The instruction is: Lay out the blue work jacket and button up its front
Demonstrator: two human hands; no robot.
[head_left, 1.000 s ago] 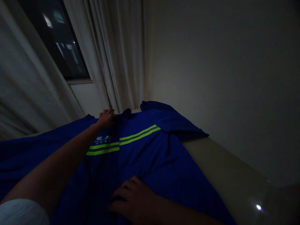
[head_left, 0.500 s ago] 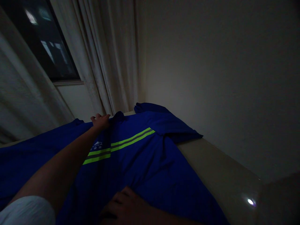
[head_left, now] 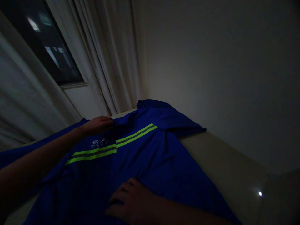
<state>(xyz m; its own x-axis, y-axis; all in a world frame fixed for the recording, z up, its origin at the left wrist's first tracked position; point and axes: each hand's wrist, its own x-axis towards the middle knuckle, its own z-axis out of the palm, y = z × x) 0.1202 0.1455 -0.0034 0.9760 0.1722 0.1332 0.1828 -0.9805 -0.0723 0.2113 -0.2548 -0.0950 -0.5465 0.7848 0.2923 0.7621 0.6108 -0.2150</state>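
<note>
A plain pale wall [head_left: 211, 78] fills the right and upper part of the tilted view, dim and bare of fittings. To its left hang long cream pleated curtains [head_left: 105, 56], parted around a dark window [head_left: 44, 40] whose glass shows blurred pale lights. Below them runs a glossy beige tabletop [head_left: 225, 159], with a small bright glint [head_left: 260, 193] near its lower right. A royal-blue work jacket [head_left: 138, 156] lies spread on the tabletop, close to the curtains at its far side, and runs off the bottom of the view. Two lime-green reflective stripes [head_left: 114, 147] with a grey centre band cross its chest, and a small white printed logo [head_left: 99, 143] sits just above them, too small to read. One blue sleeve [head_left: 173, 120] lies folded over at the top right of the jacket. The left hand [head_left: 97, 125] rests palm down on the cloth near the jacket's far edge, its fingers almost straight and together, with no visible fold gripped. The right hand [head_left: 131, 200] lies palm down on the lower part of the jacket, its fingers slightly curled and apart, open and holding nothing that can be seen.
</note>
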